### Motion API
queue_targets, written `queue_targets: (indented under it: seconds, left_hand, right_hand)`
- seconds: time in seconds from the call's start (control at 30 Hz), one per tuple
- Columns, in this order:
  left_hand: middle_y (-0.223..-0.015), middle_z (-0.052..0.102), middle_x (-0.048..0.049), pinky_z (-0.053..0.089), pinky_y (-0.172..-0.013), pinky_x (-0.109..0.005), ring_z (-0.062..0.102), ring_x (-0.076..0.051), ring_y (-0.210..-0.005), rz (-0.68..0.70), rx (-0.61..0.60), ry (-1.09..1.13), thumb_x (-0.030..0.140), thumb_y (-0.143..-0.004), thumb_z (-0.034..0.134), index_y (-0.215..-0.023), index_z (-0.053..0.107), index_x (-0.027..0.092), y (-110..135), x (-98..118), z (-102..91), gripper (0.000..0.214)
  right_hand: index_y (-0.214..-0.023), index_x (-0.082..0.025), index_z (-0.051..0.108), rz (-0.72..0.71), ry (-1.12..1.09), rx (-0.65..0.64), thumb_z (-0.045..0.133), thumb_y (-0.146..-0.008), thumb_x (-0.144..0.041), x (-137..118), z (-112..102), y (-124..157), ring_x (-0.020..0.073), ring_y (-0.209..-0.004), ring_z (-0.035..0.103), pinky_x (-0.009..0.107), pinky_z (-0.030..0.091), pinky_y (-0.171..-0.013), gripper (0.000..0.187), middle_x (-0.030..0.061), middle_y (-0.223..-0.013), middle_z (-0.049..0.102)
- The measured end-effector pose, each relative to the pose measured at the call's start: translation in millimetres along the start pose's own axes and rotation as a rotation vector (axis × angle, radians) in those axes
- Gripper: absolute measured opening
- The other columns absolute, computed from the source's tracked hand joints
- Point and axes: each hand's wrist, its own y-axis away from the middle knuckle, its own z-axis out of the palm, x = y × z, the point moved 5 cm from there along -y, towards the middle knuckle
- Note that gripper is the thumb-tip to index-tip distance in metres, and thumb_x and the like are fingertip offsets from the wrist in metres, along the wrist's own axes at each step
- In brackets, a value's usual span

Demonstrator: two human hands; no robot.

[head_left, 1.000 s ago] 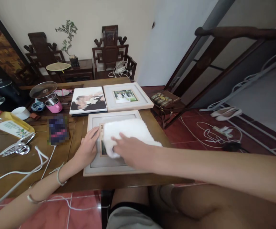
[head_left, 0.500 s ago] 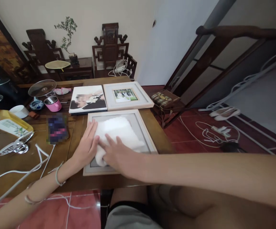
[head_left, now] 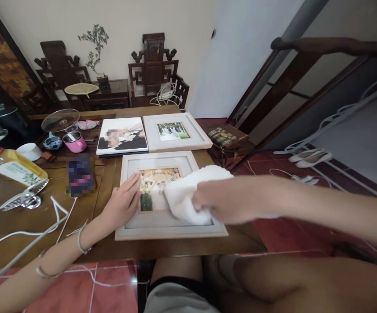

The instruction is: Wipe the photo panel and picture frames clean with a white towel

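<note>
A pale wooden picture frame (head_left: 132,233) lies flat at the table's near edge. Inside its grey mount is a photo (head_left: 154,191), partly covered. My left hand (head_left: 125,200) rests flat on the frame's left side, fingers stretched out and touching the photo's edge. Bunched in my right hand (head_left: 230,198) is a white cloth (head_left: 185,198), which lies over the frame's right part and hangs past its right edge. The right fingers are closed on the cloth and somewhat blurred.
Behind lie a second framed photo (head_left: 178,143) and a white photo album (head_left: 123,134). To the left are a pink mug (head_left: 74,142), a bottle of yellow liquid (head_left: 18,167), a clear hair claw (head_left: 25,198) and white cables (head_left: 18,237). A plaid bag (head_left: 222,135) sits beyond the table's right edge.
My right hand has swept the white cloth to the right across the frame, uncovering the photo. The left hand stays on the frame's left side.
</note>
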Motion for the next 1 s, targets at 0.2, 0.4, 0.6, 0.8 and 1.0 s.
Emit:
queue_targets:
  seconds: [0.2, 0.4, 0.6, 0.8, 1.0]
  left_hand:
    - [-0.152, 0.038, -0.0137, 0.032, -0.114, -0.048, 0.033, -0.025, -0.142, 0.024, 0.038, 0.014, 0.024, -0.101, 0.030, -0.143, 0.041, 0.013, 1.1, -3.6, 0.9, 0.044]
    - [-0.146, 0.044, -0.0156, 0.037, -0.111, -0.048, 0.040, -0.027, -0.137, 0.053, 0.086, 0.076, 0.022, -0.100, 0.033, -0.137, 0.047, 0.014, -3.8, -2.8, 3.2, 0.041]
    - [-0.143, 0.048, -0.0150, 0.038, -0.111, -0.048, 0.043, -0.027, -0.135, 0.073, 0.086, 0.102, 0.024, -0.100, 0.035, -0.131, 0.054, 0.015, -6.9, -1.9, 3.3, 0.038]
    - [-0.148, 0.043, -0.0154, 0.033, -0.115, -0.051, 0.037, -0.027, -0.139, 0.058, 0.095, 0.067, 0.024, -0.100, 0.032, -0.141, 0.044, 0.010, 1.1, -11.3, 5.0, 0.046]
    - [-0.146, 0.046, -0.0156, 0.034, -0.115, -0.049, 0.040, -0.025, -0.138, 0.063, 0.144, 0.074, 0.022, -0.098, 0.032, -0.140, 0.047, 0.009, 2.2, -13.5, 2.6, 0.046]
  right_hand:
    - [-0.107, -0.005, 0.068, 0.075, 0.279, 0.665, 0.042, -0.081, 0.004, 37.1, -75.2, -41.9, 0.0329, -0.115, 0.057, 0.043, 0.048, -0.086, 0.038, 0.0217, -0.125, 0.061]
    - [-0.117, -0.015, 0.065, -0.310, 0.495, 0.625, 0.061, -0.079, -0.003, -11.4, -50.2, -108.1, 0.0337, -0.143, 0.024, 0.055, 0.024, -0.112, 0.040, 0.0107, -0.153, 0.037]
    - [-0.103, -0.009, 0.069, -0.275, 0.368, 0.512, 0.053, -0.083, -0.006, -27.1, -34.6, -119.9, 0.0308, -0.114, 0.059, 0.038, 0.046, -0.087, 0.026, 0.0210, -0.124, 0.061]
    - [-0.095, -0.010, 0.071, -0.059, 0.313, 0.387, 0.052, -0.079, -0.002, 19.6, -30.5, -86.0, 0.0264, -0.090, 0.066, 0.032, 0.043, -0.069, 0.026, 0.0201, -0.111, 0.066]
    - [-0.099, -0.009, 0.069, 0.105, 0.278, 0.265, 0.046, -0.078, 0.001, 51.0, -15.2, -52.2, 0.0272, -0.096, 0.065, 0.030, 0.041, -0.069, 0.033, 0.0191, -0.101, 0.067]
